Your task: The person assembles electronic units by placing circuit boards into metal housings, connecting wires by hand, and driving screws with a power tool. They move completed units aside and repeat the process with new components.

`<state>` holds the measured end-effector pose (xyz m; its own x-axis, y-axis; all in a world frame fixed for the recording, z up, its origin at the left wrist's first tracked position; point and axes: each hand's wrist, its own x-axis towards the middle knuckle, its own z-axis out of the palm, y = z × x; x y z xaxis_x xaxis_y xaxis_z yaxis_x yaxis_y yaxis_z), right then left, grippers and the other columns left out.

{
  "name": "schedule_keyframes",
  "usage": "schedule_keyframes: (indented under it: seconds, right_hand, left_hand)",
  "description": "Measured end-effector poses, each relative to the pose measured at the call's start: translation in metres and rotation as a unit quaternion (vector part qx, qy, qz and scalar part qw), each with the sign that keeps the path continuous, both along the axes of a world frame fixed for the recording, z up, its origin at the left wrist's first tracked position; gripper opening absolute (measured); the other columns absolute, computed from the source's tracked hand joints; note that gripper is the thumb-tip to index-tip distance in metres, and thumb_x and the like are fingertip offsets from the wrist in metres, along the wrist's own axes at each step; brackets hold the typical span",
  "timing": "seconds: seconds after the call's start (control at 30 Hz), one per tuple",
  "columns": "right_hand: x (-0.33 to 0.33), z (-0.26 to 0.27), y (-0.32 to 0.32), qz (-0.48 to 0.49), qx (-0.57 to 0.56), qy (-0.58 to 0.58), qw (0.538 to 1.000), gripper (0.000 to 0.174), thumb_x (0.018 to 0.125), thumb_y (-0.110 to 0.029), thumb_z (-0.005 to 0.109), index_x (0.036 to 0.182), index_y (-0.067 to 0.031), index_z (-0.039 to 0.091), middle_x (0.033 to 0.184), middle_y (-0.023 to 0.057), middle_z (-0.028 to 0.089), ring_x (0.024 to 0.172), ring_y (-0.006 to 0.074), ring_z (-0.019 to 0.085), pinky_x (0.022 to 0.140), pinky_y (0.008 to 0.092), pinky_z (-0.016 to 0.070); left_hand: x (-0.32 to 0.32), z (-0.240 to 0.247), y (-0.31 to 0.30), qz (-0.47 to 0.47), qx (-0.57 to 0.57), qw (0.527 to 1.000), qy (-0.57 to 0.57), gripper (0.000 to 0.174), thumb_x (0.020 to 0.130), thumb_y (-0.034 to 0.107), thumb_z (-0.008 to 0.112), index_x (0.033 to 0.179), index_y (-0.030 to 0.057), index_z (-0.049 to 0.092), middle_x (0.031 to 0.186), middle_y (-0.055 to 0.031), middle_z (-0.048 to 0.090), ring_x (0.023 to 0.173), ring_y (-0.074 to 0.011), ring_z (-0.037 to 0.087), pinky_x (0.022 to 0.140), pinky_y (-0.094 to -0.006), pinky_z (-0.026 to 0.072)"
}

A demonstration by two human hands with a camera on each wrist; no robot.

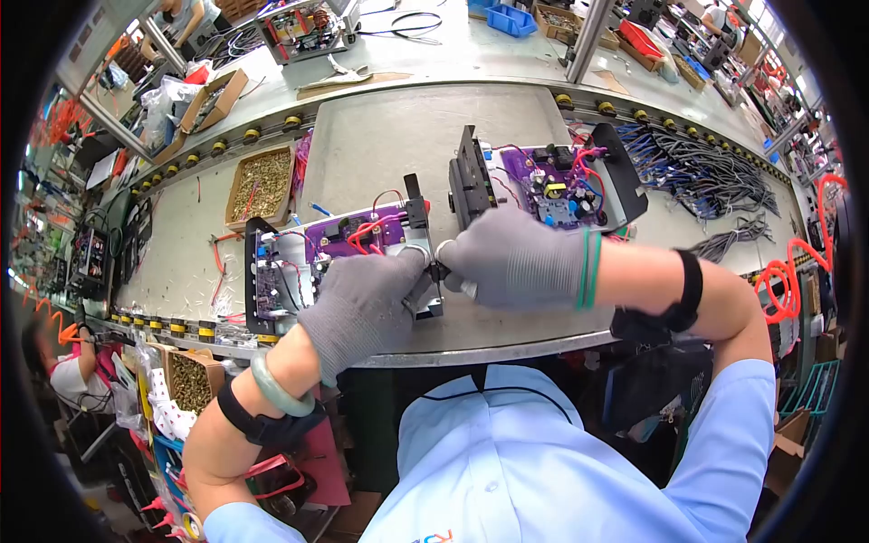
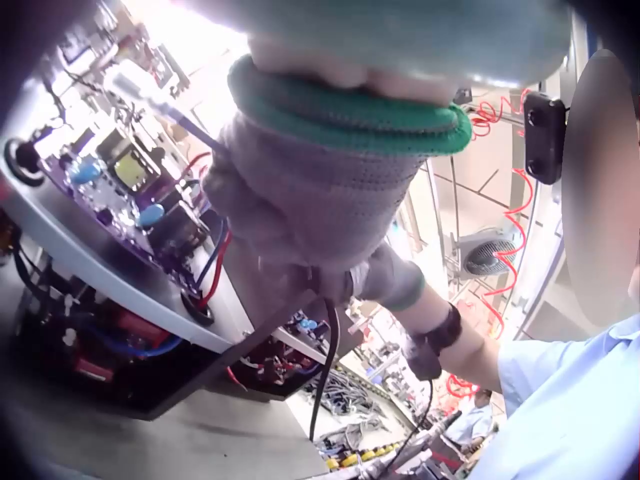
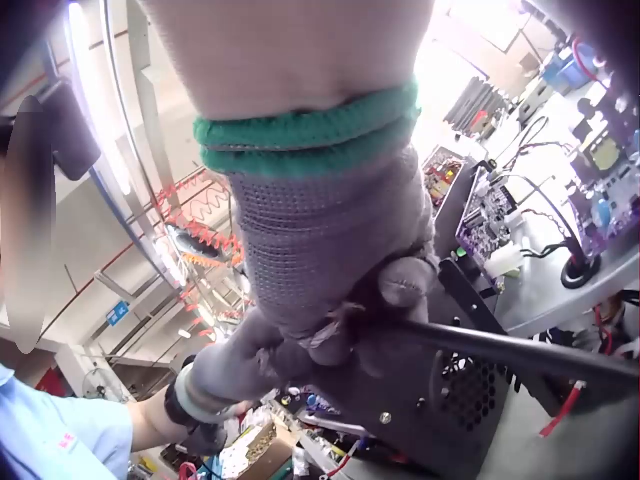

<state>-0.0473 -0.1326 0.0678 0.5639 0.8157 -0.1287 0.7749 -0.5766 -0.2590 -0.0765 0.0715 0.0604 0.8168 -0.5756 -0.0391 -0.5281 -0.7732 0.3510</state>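
Note:
Both hands wear grey knit gloves and meet at the black end panel (image 1: 416, 204) of the left unit, an open metal chassis with a purple circuit board (image 1: 348, 233). My right hand (image 1: 520, 258) is on the panel's outer side, its fingers curled round a black cable (image 3: 500, 350). In the left wrist view the cable (image 2: 325, 380) hangs down from the fingers. My left hand (image 1: 367, 303) reaches over the chassis to the panel's inner side, fingers bent close to the right fingertips. Whether it pinches the cable or the panel, I cannot tell.
A second unit with a purple board (image 1: 548, 185) and black panel (image 1: 471, 176) stands just right. Many grey-black cables (image 1: 715, 172) lie farther right. A cardboard box of small brass-coloured parts (image 1: 261, 185) sits at left. A roller track (image 1: 217, 145) runs behind the worktop.

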Motion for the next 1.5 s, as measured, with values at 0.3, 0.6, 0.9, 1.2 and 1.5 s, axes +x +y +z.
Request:
schedule_keyframes:
  seconds: [0.3,0.6,0.9,1.2,1.5]
  right_hand:
    - [0.008,0.019,0.01,0.012,-0.125,0.014,0.992,0.019,0.078,-0.014,0.061,0.092,-0.0006,0.061,0.073,0.0212,0.065,0.076,0.0406,0.067,0.069,0.0503,0.0533]
    - [-0.03,-0.057,0.011,-0.048,-0.029,-0.371,0.927,0.011,0.084,-0.013,0.057,0.079,-0.0069,0.048,0.059,0.0033,0.051,0.051,0.017,0.056,0.049,0.0338,0.0424]
    - [-0.019,-0.008,-0.017,-0.067,0.172,-0.079,0.98,0.03,0.082,-0.014,0.066,0.11,-0.0042,0.058,0.082,0.0133,0.064,0.075,0.0348,0.065,0.069,0.0438,0.0518]
    - [0.007,0.02,-0.003,-0.127,0.401,0.063,0.905,0.021,0.086,-0.003,0.062,0.107,-0.0022,0.065,0.084,0.0148,0.07,0.077,0.0245,0.069,0.07,0.0334,0.0538]
    - [0.009,0.012,0.026,-0.083,0.372,-0.183,0.906,0.047,0.075,-0.004,0.065,0.121,-0.0076,0.06,0.099,0.0156,0.066,0.09,0.035,0.063,0.083,0.0443,0.0506]
  left_hand:
    - [0.011,0.038,-0.001,-0.072,0.206,0.975,0.046,0.016,0.091,0.021,0.058,0.098,0.0082,0.054,0.075,-0.0158,0.063,0.071,-0.0373,0.065,0.061,-0.0483,0.0464]
    - [-0.028,-0.053,-0.007,-0.015,0.098,0.961,-0.26,0.009,0.09,0.013,0.054,0.087,0.0046,0.056,0.062,-0.007,0.06,0.054,-0.0246,0.063,0.048,-0.0379,0.0474]
    - [-0.034,0.016,0.037,0.046,-0.011,0.997,-0.065,0.031,0.089,0.02,0.063,0.116,0.0044,0.06,0.067,-0.011,0.06,0.063,-0.0292,0.064,0.06,-0.0394,0.0512]
    - [-0.022,0.036,0.029,0.231,-0.54,0.794,0.16,0.013,0.091,0.004,0.06,0.103,0.0012,0.064,0.083,-0.001,0.06,0.068,-0.0071,0.054,0.064,-0.0213,0.0462]
    - [0.005,0.023,-0.004,0.181,-0.505,0.837,0.108,0.013,0.094,0.01,0.065,0.099,-0.0008,0.068,0.078,0.0018,0.064,0.069,-0.0024,0.053,0.059,-0.02,0.0442]
